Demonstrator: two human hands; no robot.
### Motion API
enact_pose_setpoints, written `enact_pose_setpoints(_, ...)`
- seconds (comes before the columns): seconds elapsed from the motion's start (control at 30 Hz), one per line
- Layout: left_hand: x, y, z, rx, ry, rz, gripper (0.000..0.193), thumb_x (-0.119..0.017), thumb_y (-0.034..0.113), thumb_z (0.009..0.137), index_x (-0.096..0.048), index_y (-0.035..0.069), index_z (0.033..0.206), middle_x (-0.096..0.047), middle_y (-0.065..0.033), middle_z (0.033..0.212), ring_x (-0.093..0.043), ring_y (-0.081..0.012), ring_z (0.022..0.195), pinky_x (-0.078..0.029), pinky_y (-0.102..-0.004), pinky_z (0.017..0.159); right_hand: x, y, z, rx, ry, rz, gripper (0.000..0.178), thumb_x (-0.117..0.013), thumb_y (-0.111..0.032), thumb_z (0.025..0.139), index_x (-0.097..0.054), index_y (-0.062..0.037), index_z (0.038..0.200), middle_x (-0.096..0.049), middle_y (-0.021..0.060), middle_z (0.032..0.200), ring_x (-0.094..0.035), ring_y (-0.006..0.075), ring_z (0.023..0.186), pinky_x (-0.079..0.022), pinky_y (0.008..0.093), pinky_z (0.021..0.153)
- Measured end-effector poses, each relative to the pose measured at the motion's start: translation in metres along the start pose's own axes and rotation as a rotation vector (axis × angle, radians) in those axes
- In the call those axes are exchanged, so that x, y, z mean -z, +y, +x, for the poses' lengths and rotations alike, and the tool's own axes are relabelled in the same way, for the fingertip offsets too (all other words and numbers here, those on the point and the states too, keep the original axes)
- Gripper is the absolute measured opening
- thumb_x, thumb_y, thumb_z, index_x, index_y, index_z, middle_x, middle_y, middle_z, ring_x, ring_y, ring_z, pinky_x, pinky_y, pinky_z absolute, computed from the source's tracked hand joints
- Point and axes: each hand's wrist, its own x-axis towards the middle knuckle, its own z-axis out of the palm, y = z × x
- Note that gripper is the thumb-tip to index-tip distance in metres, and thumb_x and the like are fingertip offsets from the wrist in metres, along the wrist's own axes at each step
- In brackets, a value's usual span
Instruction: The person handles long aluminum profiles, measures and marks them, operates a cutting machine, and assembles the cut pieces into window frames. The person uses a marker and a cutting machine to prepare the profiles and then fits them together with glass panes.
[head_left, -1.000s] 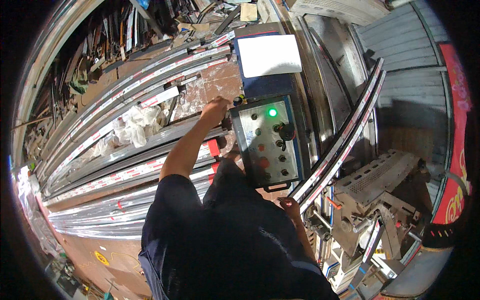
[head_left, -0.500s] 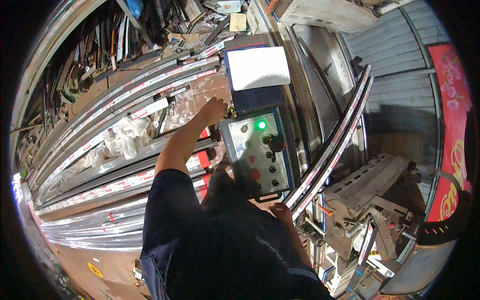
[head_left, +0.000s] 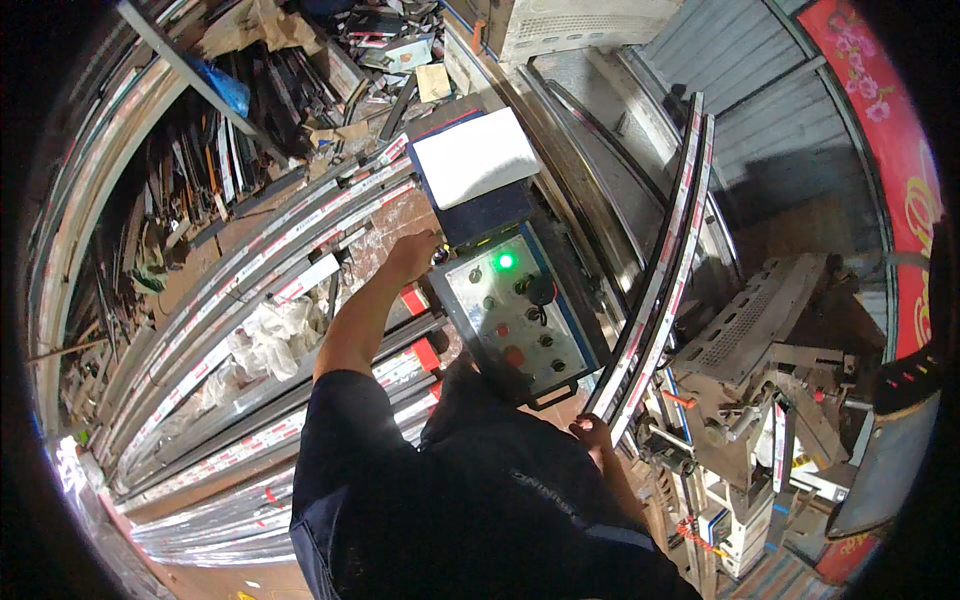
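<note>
My left hand (head_left: pixel 415 256) is at the upper left corner of a control box (head_left: pixel 515 320), its fingers curled beside a small shiny fitting (head_left: pixel 440 256). The panel carries several knobs and buttons, with a lit green lamp (head_left: pixel 506 261) near its top. My right hand (head_left: pixel 592 435) is below the panel's lower right corner, fingers closed, right by the near ends of two long strips (head_left: pixel 668 270) with pale labelled faces. Whether it grips them or something small is hard to see. A white paper sheet (head_left: pixel 475 158) lies on the dark box above the panel.
Long wrapped profiles (head_left: pixel 250 235) lie in rows on the left, with crumpled clear plastic (head_left: pixel 270 345) among them. Scrap strips (head_left: pixel 220 140) are heaped at the far left. To the right are a machine with a perforated cover (head_left: pixel 745 320) and a red banner (head_left: pixel 860 70).
My left hand has come down from beside the box to the panel's upper left corner. My right hand is now closer to the strip ends. The view has turned.
</note>
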Motion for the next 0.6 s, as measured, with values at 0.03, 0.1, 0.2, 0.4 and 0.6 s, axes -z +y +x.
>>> enact_pose_setpoints(0.03,0.004,-0.002,-0.006,0.027,0.046,-0.097,0.021,-0.065,0.012,0.095,-0.07,0.008,0.116,-0.071,-0.0174,0.109,-0.07,-0.0393,0.111,-0.055,-0.0503,0.095,0.002,-0.008,-0.004,-0.054,0.019,-0.016,0.054,-0.085,-0.04,0.087,-0.07,-0.0069,0.127,-0.077,0.0149,0.115,-0.075,0.0283,0.104,-0.059,0.04,0.092)
enact_pose_setpoints(0.1,0.016,-0.004,-0.022,0.057,0.235,-0.185,0.021,-0.065,0.01,0.097,-0.069,0.005,0.117,-0.071,-0.0198,0.113,-0.069,-0.0406,0.11,-0.056,-0.0479,0.096,0.008,-0.032,-0.013,0.051,0.057,-0.06,0.05,-0.084,-0.035,0.09,-0.069,-0.007,0.129,-0.076,0.0129,0.119,-0.074,0.0269,0.107,-0.058,0.0405,0.092)
enact_pose_setpoints(0.2,0.04,-0.002,-0.047,0.248,0.417,-0.311,0.018,-0.067,0.007,0.096,-0.07,0.003,0.114,-0.072,-0.0234,0.115,-0.069,-0.045,0.107,-0.056,-0.0493,0.092,0.008,-0.084,-0.028,0.179,0.144,0.166,0.044,-0.082,-0.025,0.093,-0.068,-0.0051,0.129,-0.075,0.0116,0.122,-0.075,0.0259,0.105,-0.058,0.042,0.09)
enact_pose_setpoints(0.4,0.043,0.074,-0.075,0.345,0.805,-1.186,0.014,-0.065,0.002,0.103,-0.07,0.007,0.116,-0.066,0.0007,0.088,-0.057,-0.0069,0.073,-0.047,-0.0255,0.065,0.015,-0.19,-0.022,0.383,0.018,0.428,0.038,-0.079,-0.018,0.095,-0.064,-0.0036,0.127,-0.073,0.0106,0.12,-0.071,0.0196,0.107,-0.055,0.0359,0.092)
enact_pose_setpoints(0.6,0.035,0.227,-0.061,0.37,0.201,-1.397,0.021,-0.066,0.01,0.101,-0.07,0.005,0.121,-0.069,-0.0028,0.096,-0.065,-0.0127,0.081,-0.056,-0.0304,0.07,0.037,-0.287,-0.006,0.596,-0.081,0.768,0.032,-0.066,-0.02,0.105,-0.062,-0.0023,0.132,-0.067,0.0057,0.101,-0.064,0.0138,0.089,-0.054,0.0337,0.085)
